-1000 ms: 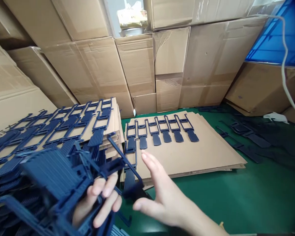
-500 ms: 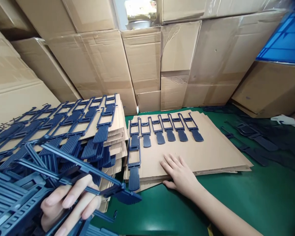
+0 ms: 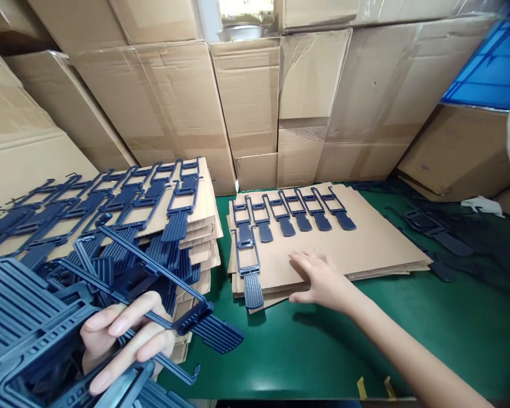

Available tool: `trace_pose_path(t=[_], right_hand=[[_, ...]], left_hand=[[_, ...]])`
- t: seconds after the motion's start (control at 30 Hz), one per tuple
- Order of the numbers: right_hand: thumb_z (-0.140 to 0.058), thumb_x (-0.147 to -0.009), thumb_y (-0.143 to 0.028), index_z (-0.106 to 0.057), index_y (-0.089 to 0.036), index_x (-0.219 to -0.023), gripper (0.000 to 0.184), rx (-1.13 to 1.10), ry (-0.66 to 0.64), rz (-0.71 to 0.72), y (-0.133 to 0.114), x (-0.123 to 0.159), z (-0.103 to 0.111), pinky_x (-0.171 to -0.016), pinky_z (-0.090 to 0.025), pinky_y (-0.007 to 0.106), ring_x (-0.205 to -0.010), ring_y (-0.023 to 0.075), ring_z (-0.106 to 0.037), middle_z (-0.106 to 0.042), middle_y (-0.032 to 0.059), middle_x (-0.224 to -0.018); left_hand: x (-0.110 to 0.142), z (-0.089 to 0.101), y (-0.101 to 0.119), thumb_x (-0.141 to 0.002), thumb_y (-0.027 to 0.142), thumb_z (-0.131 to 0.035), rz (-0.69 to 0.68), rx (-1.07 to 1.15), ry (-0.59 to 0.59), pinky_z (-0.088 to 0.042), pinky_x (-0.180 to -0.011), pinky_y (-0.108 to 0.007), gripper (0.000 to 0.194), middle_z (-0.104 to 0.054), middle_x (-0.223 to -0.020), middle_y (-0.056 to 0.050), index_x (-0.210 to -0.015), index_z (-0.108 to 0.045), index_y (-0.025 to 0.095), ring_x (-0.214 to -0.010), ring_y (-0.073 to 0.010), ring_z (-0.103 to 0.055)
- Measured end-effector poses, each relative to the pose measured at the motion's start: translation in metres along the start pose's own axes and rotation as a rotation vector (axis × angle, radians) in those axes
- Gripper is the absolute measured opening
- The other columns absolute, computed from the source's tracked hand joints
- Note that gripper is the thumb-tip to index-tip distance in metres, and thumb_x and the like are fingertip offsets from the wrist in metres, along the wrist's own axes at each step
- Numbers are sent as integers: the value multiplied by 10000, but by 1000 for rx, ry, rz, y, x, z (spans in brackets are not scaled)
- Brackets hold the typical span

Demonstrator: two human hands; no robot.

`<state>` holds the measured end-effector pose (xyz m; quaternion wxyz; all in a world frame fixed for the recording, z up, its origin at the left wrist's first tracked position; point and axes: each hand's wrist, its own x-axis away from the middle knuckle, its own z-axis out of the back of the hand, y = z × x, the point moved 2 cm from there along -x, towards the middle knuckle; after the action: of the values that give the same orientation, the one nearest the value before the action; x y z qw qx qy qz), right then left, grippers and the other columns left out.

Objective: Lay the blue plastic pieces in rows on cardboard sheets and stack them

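My left hand (image 3: 119,340) is closed around a bundle of dark blue plastic parts (image 3: 46,317) at the lower left; one long part (image 3: 170,294) sticks out to the right past my fingers. My right hand (image 3: 321,280) lies open, fingers flat, on the near edge of a stack of cardboard sheets (image 3: 365,243) on the green table. A row of several blue parts (image 3: 293,212) lies along the far edge of that sheet, and one more (image 3: 249,260) lies at its left side, overhanging the near edge.
A taller stack of cardboard sheets layered with blue parts (image 3: 144,198) stands at the left. Cardboard boxes (image 3: 246,107) wall the back. More dark parts (image 3: 442,238) lie on the green table (image 3: 323,351) at the right, beside a blue crate (image 3: 484,73).
My right hand went from raised in the air down onto the cardboard sheet and now rests at its near edge. The sheet has shifted slightly. My left hand keeps the bundle.
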<state>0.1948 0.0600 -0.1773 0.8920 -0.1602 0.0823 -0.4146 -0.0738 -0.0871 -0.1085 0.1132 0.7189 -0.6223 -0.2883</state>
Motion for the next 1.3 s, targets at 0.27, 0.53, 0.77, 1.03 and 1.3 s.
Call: trace_pose_path(t=[0.27,0.53,0.77,1.03,1.3], right_hand=[[-581,-611,-617,-248,-264,-1379,908,-71,-65,317,-62,-36,-25,-938,62,657,-1304,333,-71,-125,81,-1435],[-569,-610,-643,-300,-230,-1359,897,-61,10,366,-70,-34,-31,-1011,20,564,-1291,317,-141,-268,120,-1382],[-499,-677,-633,-324,-205,-1351,817,-78,82,410,-76,-34,-34,-1034,-68,522,-1266,327,-203,-308,131,-1356],[-587,-700,-429,-292,-243,-1356,743,-62,38,357,-74,-36,-31,-971,-50,640,-1286,317,-151,-212,101,-1411],[-444,-862,-306,-483,-211,-1218,371,-653,95,290,-49,-22,-2,-957,-376,295,-1112,141,-455,-481,50,-1222]], left_hand=[[-1,-28,-18,-644,180,-705,264,176,61,-550,-543,-168,153,-591,-665,153,-629,-636,316,-240,32,-393],[-8,-36,-34,-637,172,-721,291,192,129,-535,-521,-153,130,-570,-649,148,-652,-641,272,-345,-29,-543],[-15,-40,-41,-638,204,-726,305,162,125,-526,-518,-146,119,-526,-624,158,-645,-640,285,-352,-17,-542],[-23,-44,-48,-636,198,-729,289,139,128,-519,-505,-128,126,-519,-624,147,-642,-637,283,-350,-13,-538],[-33,-46,-63,-690,205,-688,311,150,101,-507,-525,-123,83,-507,-655,135,-691,-633,267,-365,0,-542]])
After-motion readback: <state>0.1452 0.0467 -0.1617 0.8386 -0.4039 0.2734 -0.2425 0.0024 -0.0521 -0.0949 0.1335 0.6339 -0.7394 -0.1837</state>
